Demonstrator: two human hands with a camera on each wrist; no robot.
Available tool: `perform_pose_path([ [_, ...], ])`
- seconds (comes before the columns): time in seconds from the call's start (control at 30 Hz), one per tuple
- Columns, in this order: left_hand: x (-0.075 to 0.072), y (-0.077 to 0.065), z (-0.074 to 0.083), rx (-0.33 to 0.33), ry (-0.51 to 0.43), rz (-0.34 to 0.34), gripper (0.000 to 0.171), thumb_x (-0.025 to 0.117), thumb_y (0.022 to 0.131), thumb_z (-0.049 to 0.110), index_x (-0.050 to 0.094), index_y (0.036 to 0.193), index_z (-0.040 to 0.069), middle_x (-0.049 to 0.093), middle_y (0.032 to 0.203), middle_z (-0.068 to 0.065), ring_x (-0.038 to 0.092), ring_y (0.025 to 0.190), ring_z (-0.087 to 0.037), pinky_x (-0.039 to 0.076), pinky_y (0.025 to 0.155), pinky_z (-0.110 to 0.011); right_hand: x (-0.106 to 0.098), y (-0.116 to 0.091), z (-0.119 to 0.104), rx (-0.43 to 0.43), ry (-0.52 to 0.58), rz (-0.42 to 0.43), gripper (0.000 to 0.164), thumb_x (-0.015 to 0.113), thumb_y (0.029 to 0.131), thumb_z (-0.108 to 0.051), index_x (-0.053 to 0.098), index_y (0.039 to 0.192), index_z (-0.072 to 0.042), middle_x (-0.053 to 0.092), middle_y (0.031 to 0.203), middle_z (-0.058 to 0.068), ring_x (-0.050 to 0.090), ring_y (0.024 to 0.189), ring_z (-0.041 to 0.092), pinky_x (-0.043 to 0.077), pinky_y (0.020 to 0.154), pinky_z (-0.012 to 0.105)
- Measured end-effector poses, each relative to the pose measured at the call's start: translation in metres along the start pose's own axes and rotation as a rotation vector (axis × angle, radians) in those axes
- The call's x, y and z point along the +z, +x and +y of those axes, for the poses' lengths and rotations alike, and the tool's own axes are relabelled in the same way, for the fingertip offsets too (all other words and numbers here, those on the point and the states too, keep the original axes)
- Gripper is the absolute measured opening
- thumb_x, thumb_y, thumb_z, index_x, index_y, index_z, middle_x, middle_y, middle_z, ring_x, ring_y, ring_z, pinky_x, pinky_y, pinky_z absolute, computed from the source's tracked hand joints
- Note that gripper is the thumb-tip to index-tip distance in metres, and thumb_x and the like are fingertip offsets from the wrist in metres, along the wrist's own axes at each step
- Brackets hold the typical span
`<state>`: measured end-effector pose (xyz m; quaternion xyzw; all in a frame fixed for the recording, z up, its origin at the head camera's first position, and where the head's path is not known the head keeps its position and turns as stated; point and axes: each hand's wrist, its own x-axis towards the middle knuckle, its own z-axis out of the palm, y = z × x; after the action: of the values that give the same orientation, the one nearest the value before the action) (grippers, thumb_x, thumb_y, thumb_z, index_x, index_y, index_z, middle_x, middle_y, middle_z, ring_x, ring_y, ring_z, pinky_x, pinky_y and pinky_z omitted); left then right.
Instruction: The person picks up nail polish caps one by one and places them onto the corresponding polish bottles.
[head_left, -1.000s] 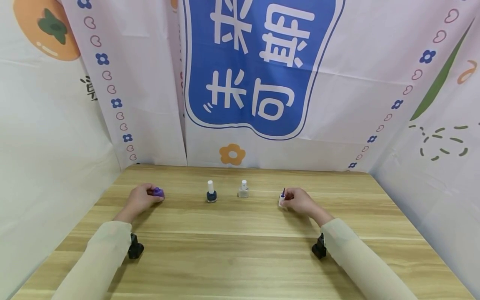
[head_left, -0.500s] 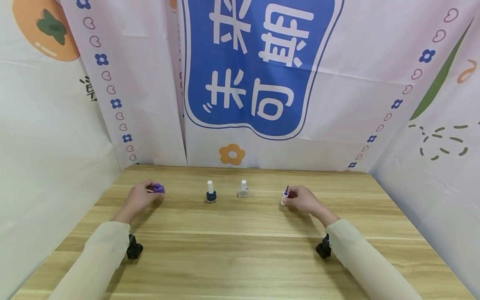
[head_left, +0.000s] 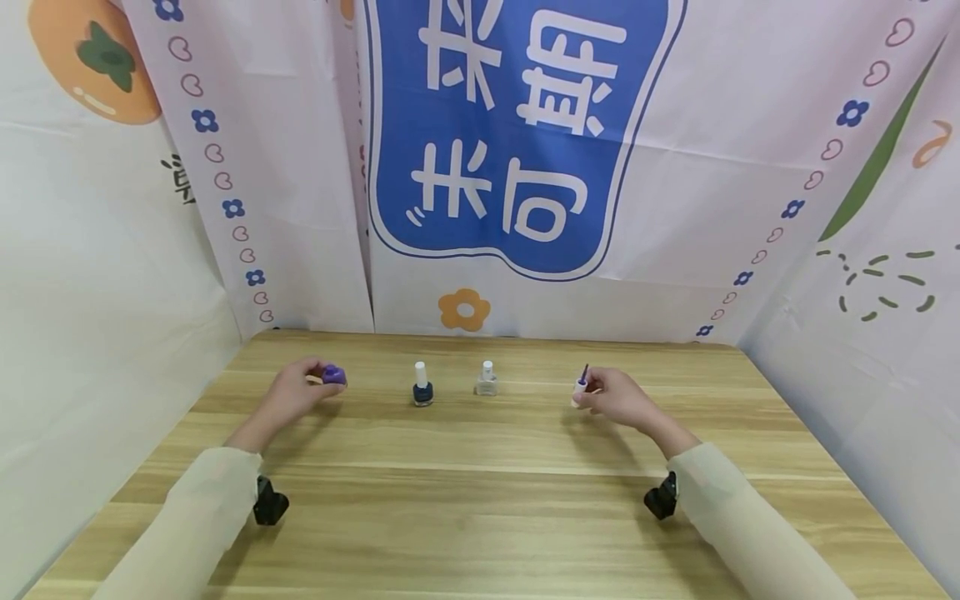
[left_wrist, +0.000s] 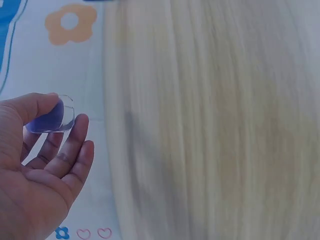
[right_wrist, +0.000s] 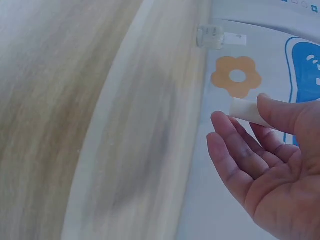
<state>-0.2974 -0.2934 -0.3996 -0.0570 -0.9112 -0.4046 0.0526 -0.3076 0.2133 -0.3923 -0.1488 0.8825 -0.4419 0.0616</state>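
Note:
At the left of the table, my left hand (head_left: 292, 392) holds a small purple nail polish bottle (head_left: 334, 377). No cap shows on its neck. The left wrist view shows purple polish in the clear glass bottle (left_wrist: 49, 120), pinched between thumb and fingers. Over on the right, my right hand (head_left: 621, 400) pinches a white nail polish cap (head_left: 578, 394), whose purple-coated brush (head_left: 585, 373) points upward. The white cap (right_wrist: 245, 109) lies between thumb and fingers in the right wrist view; its brush is hidden there.
Between the hands stand a dark blue nail polish bottle (head_left: 423, 392) with a white cap and a clear nail polish bottle (head_left: 487, 383), both upright on the wooden table (head_left: 465, 517). A printed cloth (head_left: 315, 275) hangs behind the table's far edge.
My left hand has moved slightly right with the purple bottle. My right hand has moved right and a little farther away with the cap and brush. The two standing bottles have stayed put.

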Motion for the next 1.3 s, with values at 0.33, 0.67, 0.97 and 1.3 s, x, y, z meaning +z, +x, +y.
perform_pose_path([
  [0.33, 0.012, -0.002, 0.022, 0.039, -0.058, -0.025, 0.036, 0.073, 0.088, 0.019, 0.059, 0.113, -0.002, 0.060, 0.113, -0.021, 0.061, 0.097, -0.031, 0.054, 0.080, -0.037, -0.009, -0.011, -0.008, -0.033, 0.029, -0.013, 0.013, 0.064, 0.094, -0.009, 0.056, 0.095, 0.002, 0.063, 0.096, 0.014, 0.064, 0.093, 0.037, 0.055, 0.079, 0.047],
  [0.67, 0.028, -0.006, 0.052, 0.080, -0.121, -0.063, 0.034, 0.074, 0.088, 0.018, 0.059, 0.112, -0.001, 0.060, 0.113, -0.021, 0.063, 0.096, -0.030, 0.055, 0.078, -0.036, -0.018, -0.022, -0.016, -0.058, 0.027, 0.012, 0.016, 0.064, 0.095, -0.012, 0.057, 0.101, 0.002, 0.063, 0.099, 0.014, 0.065, 0.089, 0.025, 0.055, 0.078, 0.042],
  [0.97, 0.052, -0.012, 0.080, 0.128, -0.226, -0.106, 0.033, 0.075, 0.086, 0.011, 0.061, 0.113, -0.002, 0.064, 0.107, -0.017, 0.065, 0.087, -0.023, 0.056, 0.075, -0.033, -0.021, -0.030, -0.023, -0.096, 0.019, 0.023, 0.017, 0.064, 0.095, -0.013, 0.059, 0.104, 0.000, 0.064, 0.097, 0.014, 0.063, 0.085, 0.021, 0.054, 0.072, 0.032],
  [1.3, 0.082, -0.017, 0.104, 0.200, -0.267, -0.158, 0.028, 0.075, 0.086, 0.011, 0.063, 0.108, -0.001, 0.065, 0.104, -0.015, 0.064, 0.084, -0.020, 0.055, 0.070, -0.029, -0.020, -0.035, -0.033, -0.114, -0.029, 0.057, 0.016, 0.065, 0.095, -0.017, 0.062, 0.104, -0.004, 0.063, 0.095, 0.011, 0.059, 0.084, 0.023, 0.053, 0.069, 0.033],
])
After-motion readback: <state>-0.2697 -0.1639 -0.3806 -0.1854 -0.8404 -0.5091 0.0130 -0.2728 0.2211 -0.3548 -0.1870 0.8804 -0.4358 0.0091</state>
